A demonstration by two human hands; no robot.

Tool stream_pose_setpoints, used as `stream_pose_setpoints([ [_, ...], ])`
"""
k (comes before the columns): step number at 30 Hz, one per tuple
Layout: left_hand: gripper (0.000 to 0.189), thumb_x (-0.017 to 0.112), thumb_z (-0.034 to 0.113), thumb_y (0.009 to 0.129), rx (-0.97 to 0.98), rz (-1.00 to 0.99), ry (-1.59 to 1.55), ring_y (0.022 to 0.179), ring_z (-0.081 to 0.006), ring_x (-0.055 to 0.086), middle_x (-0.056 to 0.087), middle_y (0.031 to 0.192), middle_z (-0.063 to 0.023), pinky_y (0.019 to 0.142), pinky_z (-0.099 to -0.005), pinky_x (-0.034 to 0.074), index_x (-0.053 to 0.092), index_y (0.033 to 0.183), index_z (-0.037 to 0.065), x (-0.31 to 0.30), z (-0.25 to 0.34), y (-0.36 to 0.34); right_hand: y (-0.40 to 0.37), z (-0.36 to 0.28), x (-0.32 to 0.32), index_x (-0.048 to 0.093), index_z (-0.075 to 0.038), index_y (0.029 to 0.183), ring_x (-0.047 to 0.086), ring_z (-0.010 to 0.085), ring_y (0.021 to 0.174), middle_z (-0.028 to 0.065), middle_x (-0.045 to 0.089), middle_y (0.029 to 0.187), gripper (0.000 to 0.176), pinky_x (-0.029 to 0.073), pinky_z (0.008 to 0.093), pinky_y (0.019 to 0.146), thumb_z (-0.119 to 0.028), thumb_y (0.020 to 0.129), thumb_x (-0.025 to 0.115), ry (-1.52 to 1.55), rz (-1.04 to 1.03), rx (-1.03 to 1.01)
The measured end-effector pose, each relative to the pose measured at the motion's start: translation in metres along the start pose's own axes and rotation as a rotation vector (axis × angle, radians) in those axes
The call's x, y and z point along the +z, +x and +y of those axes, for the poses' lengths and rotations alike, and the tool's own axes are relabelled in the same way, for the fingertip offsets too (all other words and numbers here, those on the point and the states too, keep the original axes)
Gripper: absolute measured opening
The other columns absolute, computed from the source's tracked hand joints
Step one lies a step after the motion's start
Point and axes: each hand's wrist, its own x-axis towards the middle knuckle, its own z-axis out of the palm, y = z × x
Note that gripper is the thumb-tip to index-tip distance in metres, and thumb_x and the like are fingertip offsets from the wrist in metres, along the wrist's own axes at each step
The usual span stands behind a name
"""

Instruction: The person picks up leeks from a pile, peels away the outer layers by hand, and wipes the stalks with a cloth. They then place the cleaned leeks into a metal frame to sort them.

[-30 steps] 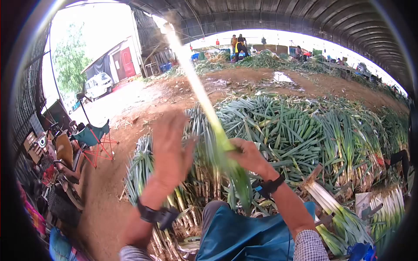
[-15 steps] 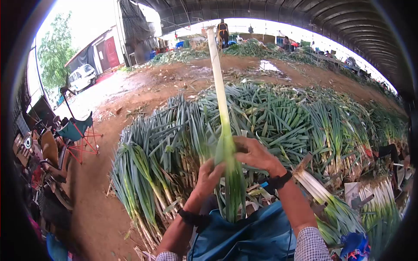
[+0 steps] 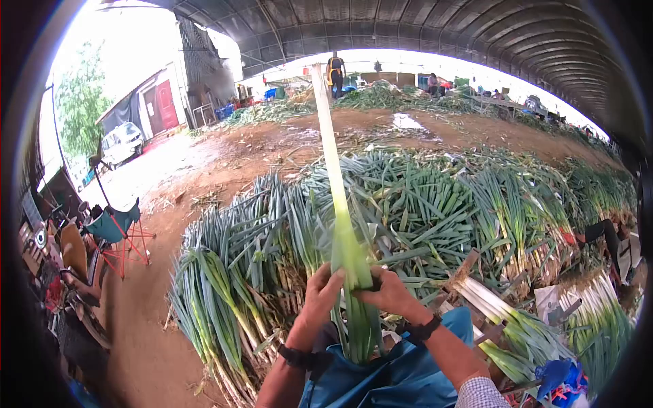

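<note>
A single leek (image 3: 330,156) stands nearly upright before me, its white root end at the top and its green leaves hanging toward my lap. My left hand (image 3: 322,297) is closed around the left side of its leafy part. From the other side my right hand (image 3: 396,296) grips the same leaves, thumb and fingers pinching them. The leaves just above my hands are blurred. Below them lies a blue apron (image 3: 388,384) over my lap.
A wide heap of untrimmed leeks (image 3: 422,211) spreads ahead. Cleaned leeks (image 3: 490,306) lie in a rack at right, beside another bundle (image 3: 598,316). A folding chair (image 3: 114,224) stands left. A person (image 3: 335,73) is in the distance.
Both hands have moved lower along the leek's leaves, the right one most. The leek still points upward, and the camera view has tilted slightly.
</note>
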Motion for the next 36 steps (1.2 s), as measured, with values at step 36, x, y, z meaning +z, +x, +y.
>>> stream_pose_setpoints([
  [36, 0.051, 0.057, 0.030, 0.104, -0.092, -0.149, -0.409, 0.122, -0.0226, 0.058, 0.063, 0.130, -0.0109, 0.099, -0.0422, 0.049, 0.045, 0.145, 0.004, -0.004, 0.057, 0.039, 0.011, 0.007, 0.015, 0.056, 0.000, 0.129, 0.064, 0.0199, 0.091, 0.0119, 0.068, 0.101, 0.063, 0.052, 0.0362, 0.082, -0.022, 0.076, 0.084, 0.169, -0.250, -0.068],
])
